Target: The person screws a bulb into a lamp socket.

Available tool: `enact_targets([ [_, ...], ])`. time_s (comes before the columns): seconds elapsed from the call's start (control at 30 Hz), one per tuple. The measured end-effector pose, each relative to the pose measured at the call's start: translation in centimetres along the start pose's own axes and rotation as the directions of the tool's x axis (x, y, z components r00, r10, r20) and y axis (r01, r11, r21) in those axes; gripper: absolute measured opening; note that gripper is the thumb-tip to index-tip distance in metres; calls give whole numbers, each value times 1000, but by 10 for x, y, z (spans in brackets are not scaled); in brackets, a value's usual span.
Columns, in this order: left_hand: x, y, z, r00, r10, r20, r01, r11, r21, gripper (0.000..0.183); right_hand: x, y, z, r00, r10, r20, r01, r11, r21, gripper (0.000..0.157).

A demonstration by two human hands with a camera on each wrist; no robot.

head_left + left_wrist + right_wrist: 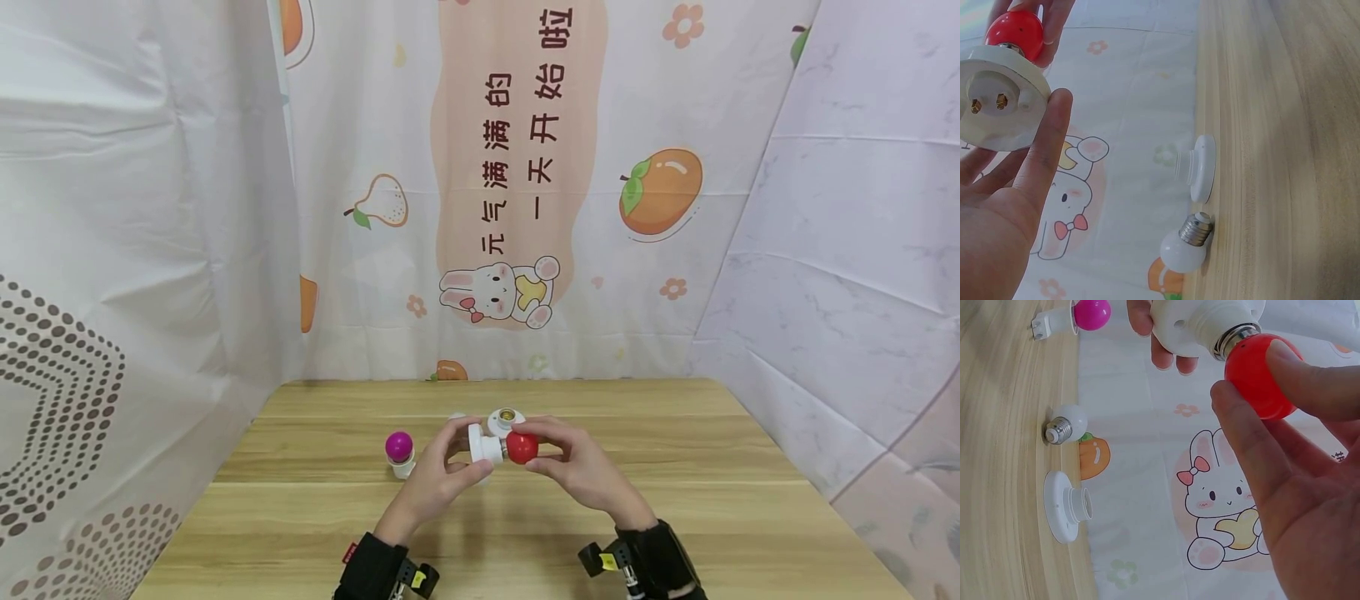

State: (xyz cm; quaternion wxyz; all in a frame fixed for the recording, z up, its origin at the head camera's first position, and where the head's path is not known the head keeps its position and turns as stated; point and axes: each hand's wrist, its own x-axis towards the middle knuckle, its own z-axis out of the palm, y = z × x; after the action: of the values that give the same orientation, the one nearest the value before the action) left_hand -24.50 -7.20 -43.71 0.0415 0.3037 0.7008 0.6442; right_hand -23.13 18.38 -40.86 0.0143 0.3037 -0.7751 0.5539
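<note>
Above the wooden table, my left hand (433, 482) grips a white round lamp socket (480, 447) by its wide base. The base's underside, with two brass contacts, faces the left wrist camera. My right hand (588, 468) pinches a red light bulb (1254, 381) between thumb and fingers. The bulb's metal screw end sits in the socket's mouth, and part of the thread (1235, 339) still shows outside. Socket and bulb lie sideways in line, the bulb on the right.
Behind the hands, another white socket (504, 420) stands on the table (637, 433). Near it lies a white bulb (1183, 252) with a silver screw base. To the left is a magenta bulb (399, 447) in a white holder (1055, 317). A printed curtain (360, 275) hangs behind the table.
</note>
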Motion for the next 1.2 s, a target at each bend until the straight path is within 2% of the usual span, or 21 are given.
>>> enact_targets([
  [0.33, 0, 0, 0, 1000, 7, 1, -7, 1000, 9, 57, -1, 1, 0, 1000, 17, -12, -17, 1000, -12, 44],
  [0.8, 0, 0, 0, 1000, 0, -2, 0, 1000, 17, 57, -1, -2, 1, 996, 87, -22, -88, 995, -49, 44],
  [1.2, 0, 0, 0, 1000, -5, -1, 5, 1000, 6, 57, 0, -2, 3, 994, 111, -24, -111, 994, -22, 44],
])
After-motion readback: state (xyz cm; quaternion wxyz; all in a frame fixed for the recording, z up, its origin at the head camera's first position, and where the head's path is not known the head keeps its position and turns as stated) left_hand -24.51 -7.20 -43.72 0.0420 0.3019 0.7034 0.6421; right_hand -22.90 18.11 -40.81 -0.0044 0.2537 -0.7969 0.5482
